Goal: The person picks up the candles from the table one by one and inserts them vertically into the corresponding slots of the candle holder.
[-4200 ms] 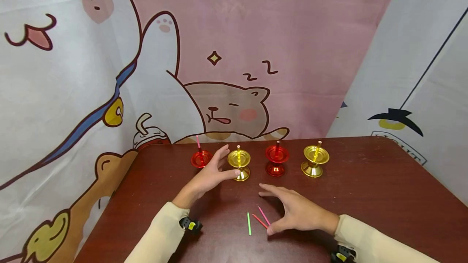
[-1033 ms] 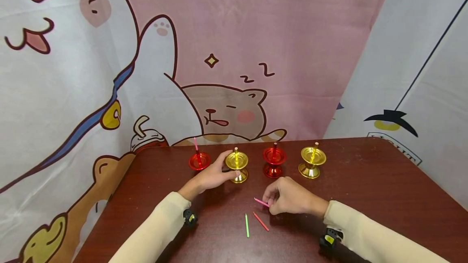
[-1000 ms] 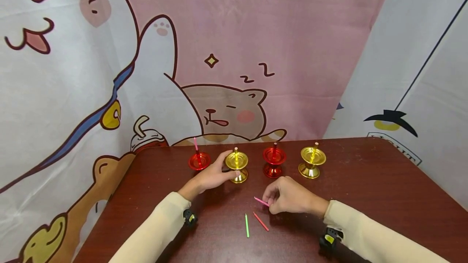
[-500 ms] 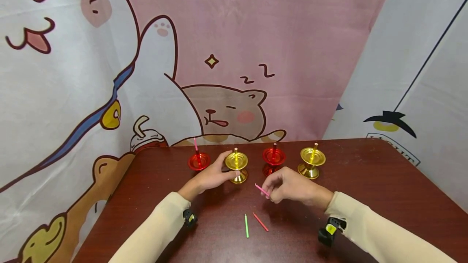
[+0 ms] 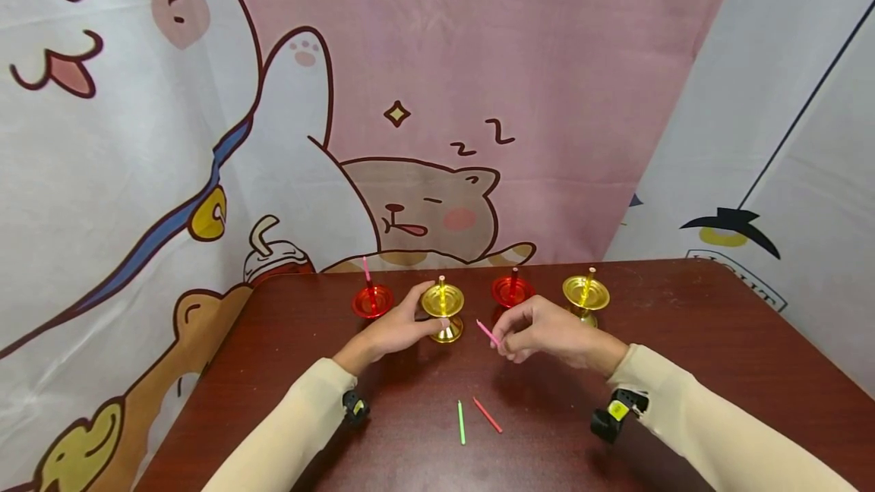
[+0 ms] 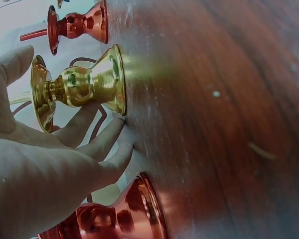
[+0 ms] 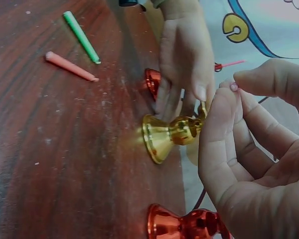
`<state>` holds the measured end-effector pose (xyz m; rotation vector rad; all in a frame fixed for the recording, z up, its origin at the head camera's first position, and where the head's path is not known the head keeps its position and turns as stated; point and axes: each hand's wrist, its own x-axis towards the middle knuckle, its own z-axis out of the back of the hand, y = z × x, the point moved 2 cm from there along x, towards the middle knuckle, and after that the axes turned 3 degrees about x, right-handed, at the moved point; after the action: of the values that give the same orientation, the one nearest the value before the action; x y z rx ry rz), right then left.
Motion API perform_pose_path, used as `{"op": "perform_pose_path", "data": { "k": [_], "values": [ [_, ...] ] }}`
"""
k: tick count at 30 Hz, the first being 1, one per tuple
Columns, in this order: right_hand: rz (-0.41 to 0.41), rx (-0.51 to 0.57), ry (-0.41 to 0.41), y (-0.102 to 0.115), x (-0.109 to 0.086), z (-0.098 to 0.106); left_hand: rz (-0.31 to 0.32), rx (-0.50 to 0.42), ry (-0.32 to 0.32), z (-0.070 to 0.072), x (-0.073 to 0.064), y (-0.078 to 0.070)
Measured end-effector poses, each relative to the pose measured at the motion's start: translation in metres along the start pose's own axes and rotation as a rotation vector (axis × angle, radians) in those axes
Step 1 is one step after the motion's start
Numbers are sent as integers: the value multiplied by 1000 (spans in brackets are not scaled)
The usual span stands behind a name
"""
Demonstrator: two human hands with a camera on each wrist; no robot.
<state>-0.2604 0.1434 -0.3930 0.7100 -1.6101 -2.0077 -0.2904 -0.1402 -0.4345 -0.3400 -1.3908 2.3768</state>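
Note:
My left hand point(image 5: 396, 329) reaches around a gold candle holder point(image 5: 443, 301), fingers mostly straight behind it and thumb in front. In the left wrist view the thumb lies right at the dish rim and the fingertips come down close to the tabletop. My right hand point(image 5: 547, 332) pinches a thin pink candle point(image 5: 487, 332) between thumb and fingertips, its tip slanting up to the left, above the table just right of the gold holder. In the right wrist view, only a small end of that candle shows between the fingertips.
A red holder point(image 5: 372, 302) with a pink candle point(image 5: 366, 269) stands left. Another red holder point(image 5: 513, 291), partly hidden by the right hand, and a gold one point(image 5: 585, 294) stand right. A green candle point(image 5: 461, 424) and a red candle point(image 5: 488, 414) lie on the table point(image 5: 718, 370) in front.
My right hand picked the pink candle up from beside the green and red ones and carried it forward toward the holders. My left hand has moved slightly closer around the gold holder.

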Motion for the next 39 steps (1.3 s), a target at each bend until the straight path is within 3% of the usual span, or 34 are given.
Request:
{"op": "perform_pose_path", "data": {
  "k": [24, 33, 39],
  "values": [
    [24, 128, -61, 27, 27, 22, 28, 2, -11, -1, 1, -1],
    [34, 101, -141, 34, 48, 27, 25, 8, -13, -1, 1, -3],
    [85, -34, -189, 40, 62, 23, 13, 45, -3, 1, 2, 0]
  ]
}}
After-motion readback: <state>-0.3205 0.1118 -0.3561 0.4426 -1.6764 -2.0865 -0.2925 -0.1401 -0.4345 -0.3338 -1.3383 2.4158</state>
